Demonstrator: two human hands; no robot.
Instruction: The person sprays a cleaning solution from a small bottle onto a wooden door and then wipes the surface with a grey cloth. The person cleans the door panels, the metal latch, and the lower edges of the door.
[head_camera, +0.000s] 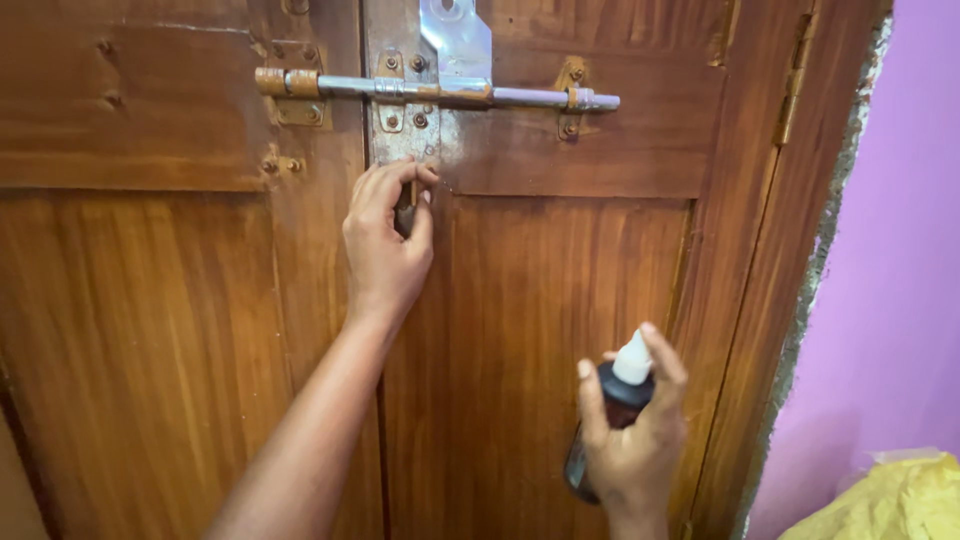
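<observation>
1. Left side of view: double wooden door (150, 330), varnished brown, with a rusty hinge-like bracket (290, 85) at the top.
2. Sliding bolt (440, 92) runs across both leaves. Its bar is shiny grey metal, with rust-stained plates and screws around it and a bright hasp plate above.
3. Left hand (385, 240) is raised to the seam just under the bolt, fingers curled and pinching a small dark handle (405, 215), most of it hidden in the grip.
4. Right hand (635, 440) is lower and right, wrapped around a dark spray bottle (610, 410) with a white nozzle; forefinger rests on top, nozzle facing the door.
5. Far right: purple wall (900, 250) and yellow cloth (890, 500) in the corner.
6. Risk, my judgement: from this low position, spray could miss the bolt and streak the varnish or wet the left fingers, loosening their pinch.
</observation>
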